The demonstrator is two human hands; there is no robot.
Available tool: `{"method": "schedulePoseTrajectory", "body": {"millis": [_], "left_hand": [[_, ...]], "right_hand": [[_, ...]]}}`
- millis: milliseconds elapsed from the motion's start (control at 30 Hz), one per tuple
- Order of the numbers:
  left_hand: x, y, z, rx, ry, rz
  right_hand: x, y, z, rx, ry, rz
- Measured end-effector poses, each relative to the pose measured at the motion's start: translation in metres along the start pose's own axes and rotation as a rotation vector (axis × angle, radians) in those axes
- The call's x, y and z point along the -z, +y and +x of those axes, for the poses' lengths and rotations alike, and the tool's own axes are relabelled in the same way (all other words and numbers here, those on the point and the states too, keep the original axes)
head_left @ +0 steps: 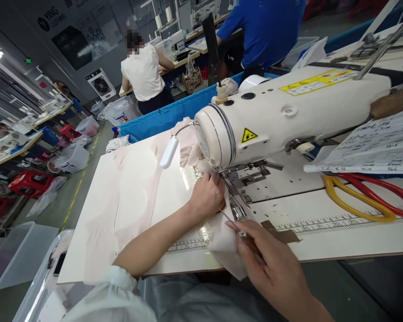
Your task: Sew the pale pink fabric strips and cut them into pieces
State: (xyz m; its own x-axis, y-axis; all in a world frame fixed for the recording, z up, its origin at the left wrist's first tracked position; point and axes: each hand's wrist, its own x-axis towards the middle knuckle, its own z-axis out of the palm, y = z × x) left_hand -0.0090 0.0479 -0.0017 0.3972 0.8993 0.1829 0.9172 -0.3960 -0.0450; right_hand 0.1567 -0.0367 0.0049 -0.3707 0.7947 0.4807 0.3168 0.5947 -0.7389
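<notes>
My left hand (208, 194) is closed beside the needle area of a white sewing machine (255, 120), with its fingers pressed together on thin pale fabric (223, 241). The fabric runs from under the machine head toward me and hangs over the table's front edge. Lower right, my right hand (268, 259) grips an awl (243, 234) with a thin metal shaft and brown handle. Its tip points toward the fabric by my left hand. The needle itself is hidden behind my left fingers.
Pale pink fabric pieces (134, 223) lie flat on the white table (77, 237). Scissors with red and yellow handles (359, 201) and a written sheet (366, 138) are at the right. A small lamp (169, 152) hangs by the machine head. Two people sit beyond a blue cloth trough (168, 112).
</notes>
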Motion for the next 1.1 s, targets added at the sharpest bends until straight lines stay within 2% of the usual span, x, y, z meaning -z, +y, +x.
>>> {"method": "schedulePoseTrajectory", "body": {"millis": [100,267,367,500,600,800,1100], "left_hand": [[-0.003,-0.003,0.006,0.068,0.056,-0.029],[-0.013,-0.016,0.001,0.215,0.257,-0.418],[-0.017,-0.023,0.000,0.220,0.306,-0.633],[-0.019,-0.026,0.001,0.248,0.307,-0.740],[-0.020,-0.027,0.002,0.285,0.283,-0.759],[-0.021,-0.027,0.002,0.343,0.253,-0.775],[-0.019,-0.026,0.003,0.352,0.244,-0.750]], "right_hand": [[-0.002,-0.005,-0.007,0.031,-0.003,0.020],[0.011,0.011,-0.009,-0.231,-0.040,-0.034],[0.017,0.029,0.001,-0.250,-0.056,-0.195],[0.009,0.048,0.014,-0.093,0.017,-0.477],[0.000,0.053,0.019,0.013,0.082,-0.592],[-0.002,0.051,0.022,0.016,0.108,-0.625],[-0.005,0.055,0.021,0.000,0.102,-0.613]]}}
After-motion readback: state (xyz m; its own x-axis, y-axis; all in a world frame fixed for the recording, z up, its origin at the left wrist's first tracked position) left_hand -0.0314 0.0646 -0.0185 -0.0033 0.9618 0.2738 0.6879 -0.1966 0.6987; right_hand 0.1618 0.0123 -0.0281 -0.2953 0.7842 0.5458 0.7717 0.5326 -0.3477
